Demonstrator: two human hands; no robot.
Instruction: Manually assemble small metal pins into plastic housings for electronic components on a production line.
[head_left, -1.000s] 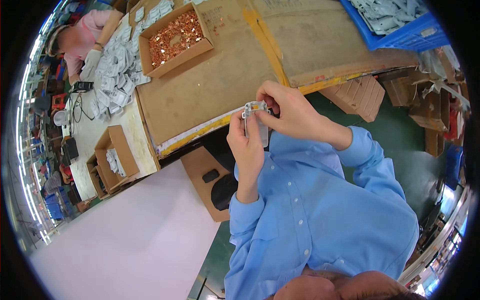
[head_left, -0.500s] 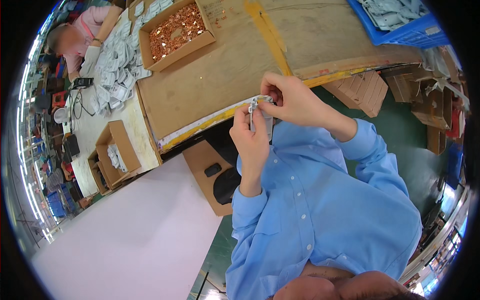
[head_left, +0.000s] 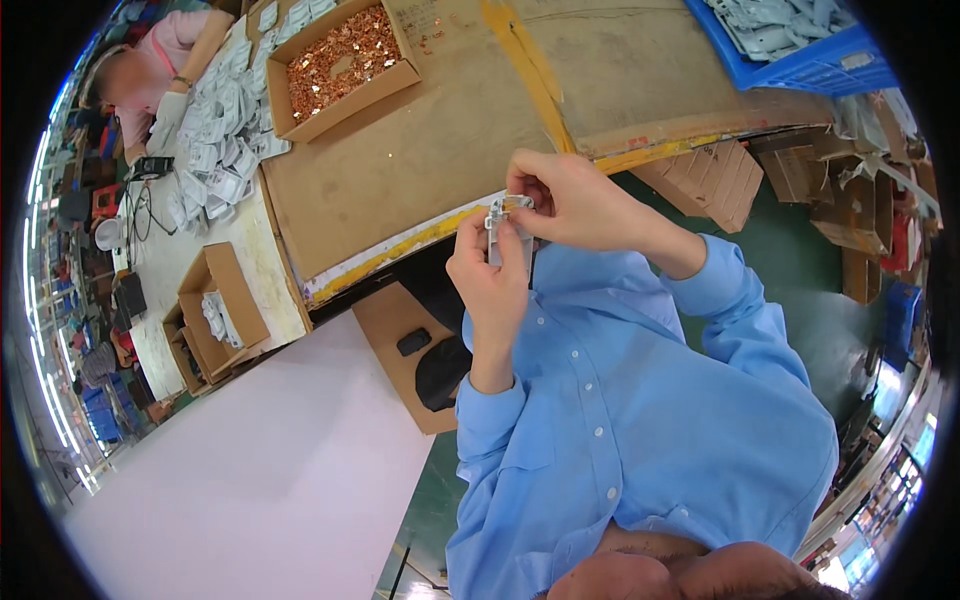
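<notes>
Just off the table's front edge, a small white plastic housing [head_left: 495,254] is held upright in my left hand [head_left: 490,268], thumb on its face and fingers curled round its side. My right hand [head_left: 572,200] reaches over from the right, its thumb and fingertips pinched at the housing's upper end. A tiny copper-coloured spot shows beside the right thumb, but what those fingers grip is too small and too covered to make out.
On the table stands a cardboard box [head_left: 345,108] full of small copper pieces. White plastic parts [head_left: 225,140] are heaped at the left, near a co-worker's gloved hand [head_left: 168,122]. A smaller box [head_left: 232,300] lies nearer. A blue crate [head_left: 830,72] sits at the far right.
The whole view has shifted slightly. Both hands still hold at the housing; the right fingers have turned a little, and more of its upper end with a copper-coloured spot shows.
</notes>
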